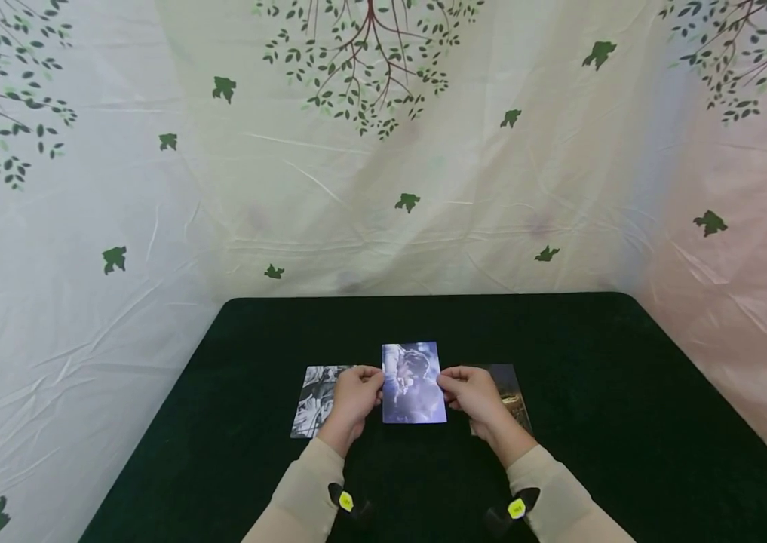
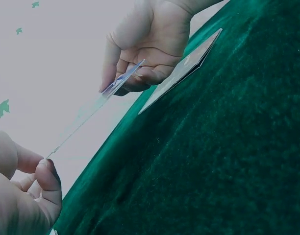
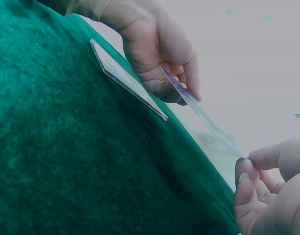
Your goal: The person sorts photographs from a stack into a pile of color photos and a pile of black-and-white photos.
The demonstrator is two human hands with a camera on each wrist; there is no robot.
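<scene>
A bluish-purple picture card [image 1: 414, 385] is held up above the dark green cloth, pinched at both side edges. My left hand [image 1: 357, 397] grips its left edge between thumb and fingers, and my right hand [image 1: 480, 400] pinches the right edge. In the left wrist view the card [image 2: 91, 117] is seen nearly edge-on, raised off the cloth. Under and beside my left hand lies a black-and-white picture card [image 1: 314, 403], partly covered. A dark picture card with golden tones [image 1: 511, 388] lies partly hidden behind my right hand.
Dark green velvety cloth [image 1: 410, 320] covers the table. Behind and at the sides hangs a pale curtain [image 1: 329, 219] printed with branches and green leaf shapes. Each sleeve has a black wrist device with a yellow tag [image 1: 516, 508].
</scene>
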